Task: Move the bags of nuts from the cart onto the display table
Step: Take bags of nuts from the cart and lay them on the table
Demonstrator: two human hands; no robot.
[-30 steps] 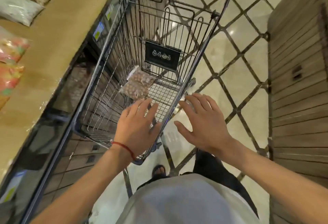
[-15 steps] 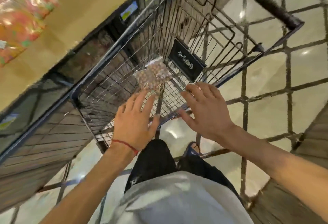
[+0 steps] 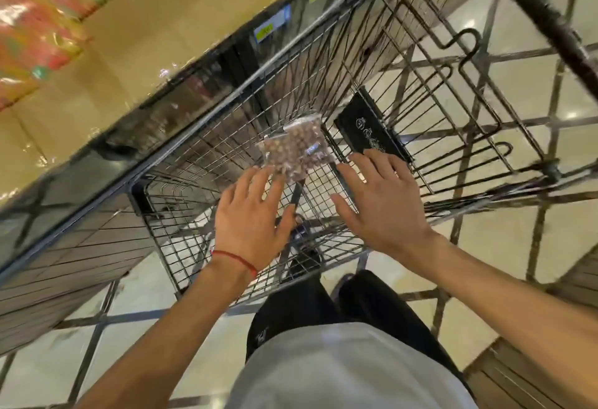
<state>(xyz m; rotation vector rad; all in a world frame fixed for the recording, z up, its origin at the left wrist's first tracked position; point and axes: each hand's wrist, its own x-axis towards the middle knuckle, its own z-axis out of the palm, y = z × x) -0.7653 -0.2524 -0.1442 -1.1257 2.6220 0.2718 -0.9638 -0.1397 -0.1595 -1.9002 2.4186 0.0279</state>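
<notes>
The bag of nuts (image 3: 296, 146) lies on the cart (image 3: 181, 162) floor just past my fingertips, long axis slanting away; my left hand (image 3: 250, 214) is nearer, right hand (image 3: 377, 201) beside it, both spread and empty.

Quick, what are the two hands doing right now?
Left hand: open, holding nothing, fingertips near the bag of nuts.
Right hand: open, holding nothing, over the cart.
</notes>
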